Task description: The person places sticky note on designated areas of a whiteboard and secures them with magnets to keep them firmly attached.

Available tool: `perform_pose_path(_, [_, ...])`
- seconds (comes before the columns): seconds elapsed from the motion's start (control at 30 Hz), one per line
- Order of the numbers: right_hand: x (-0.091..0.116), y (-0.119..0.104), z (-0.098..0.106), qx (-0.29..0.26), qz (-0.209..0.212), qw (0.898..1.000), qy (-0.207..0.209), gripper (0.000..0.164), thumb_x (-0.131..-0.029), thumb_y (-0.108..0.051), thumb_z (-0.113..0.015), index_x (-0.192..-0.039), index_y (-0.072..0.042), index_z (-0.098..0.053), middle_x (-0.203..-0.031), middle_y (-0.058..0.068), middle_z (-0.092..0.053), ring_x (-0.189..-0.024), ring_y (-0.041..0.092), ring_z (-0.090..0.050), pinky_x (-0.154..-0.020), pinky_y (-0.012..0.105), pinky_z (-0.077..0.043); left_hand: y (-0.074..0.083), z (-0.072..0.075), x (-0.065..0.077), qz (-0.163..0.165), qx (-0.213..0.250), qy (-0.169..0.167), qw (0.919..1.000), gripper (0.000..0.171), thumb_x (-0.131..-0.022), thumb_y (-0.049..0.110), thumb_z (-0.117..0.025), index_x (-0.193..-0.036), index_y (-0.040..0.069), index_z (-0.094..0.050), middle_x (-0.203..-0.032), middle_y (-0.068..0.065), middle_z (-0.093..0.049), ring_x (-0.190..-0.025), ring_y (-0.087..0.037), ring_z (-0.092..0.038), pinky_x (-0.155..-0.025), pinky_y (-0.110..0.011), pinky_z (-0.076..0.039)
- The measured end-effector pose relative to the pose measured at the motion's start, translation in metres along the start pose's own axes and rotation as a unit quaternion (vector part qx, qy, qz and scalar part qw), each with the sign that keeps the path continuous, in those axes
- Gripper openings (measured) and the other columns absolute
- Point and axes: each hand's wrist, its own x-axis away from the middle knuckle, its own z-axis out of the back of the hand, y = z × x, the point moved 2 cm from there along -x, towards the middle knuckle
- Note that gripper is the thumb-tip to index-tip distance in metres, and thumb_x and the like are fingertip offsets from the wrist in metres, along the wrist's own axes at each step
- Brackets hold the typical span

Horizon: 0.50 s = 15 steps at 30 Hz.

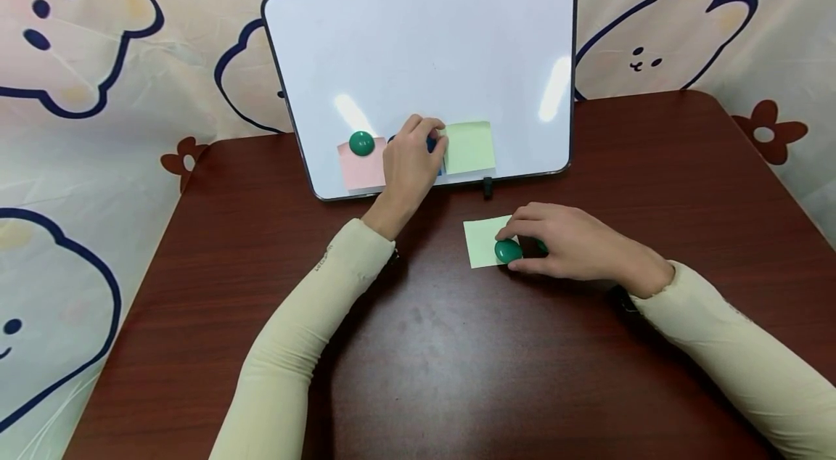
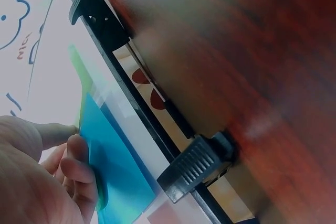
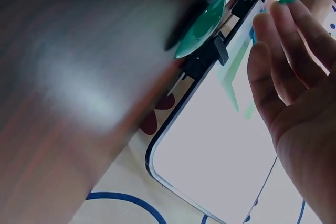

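Observation:
At the lower part of the whiteboard (image 1: 424, 54), my left hand (image 1: 413, 159) pinches the left edge of a light green sticky note (image 1: 470, 148) between thumb and fingertips. Beside it a blue sticky note (image 2: 118, 156) lies on the board, mostly hidden by this hand in the head view. My right hand (image 1: 564, 241) grips a round green magnet (image 1: 508, 251) between thumb and fingers, over a second light green sticky note (image 1: 482, 242) on the table. Another green magnet (image 1: 542, 247) sits on the table under the right palm, partly hidden.
A pink sticky note (image 1: 362, 168) is on the board at the left, with a green magnet (image 1: 362, 144) on it. Black clip feet (image 2: 197, 166) hold the board's lower edge on the brown table (image 1: 418, 366). A patterned cloth (image 1: 196, 32) hangs behind.

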Motion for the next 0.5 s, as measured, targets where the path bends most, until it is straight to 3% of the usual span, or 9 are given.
perform_pose_path(0.5, [-0.0088,0.0004,0.0013,0.033,0.010,0.999,0.008,0.038,-0.084,-0.038,-0.079,-0.117,-0.020,-0.070,-0.110,-0.006,-0.066,-0.100,0.012,-0.061,-0.085,0.034,-0.054,0.0008,0.0001,0.0002,0.010,0.001,-0.009,0.9999,0.018,-0.095,0.020,-0.067,-0.108,0.010,-0.074,-0.096,-0.005,-0.069,-0.078,-0.019,-0.066,-0.065,-0.032,-0.054])
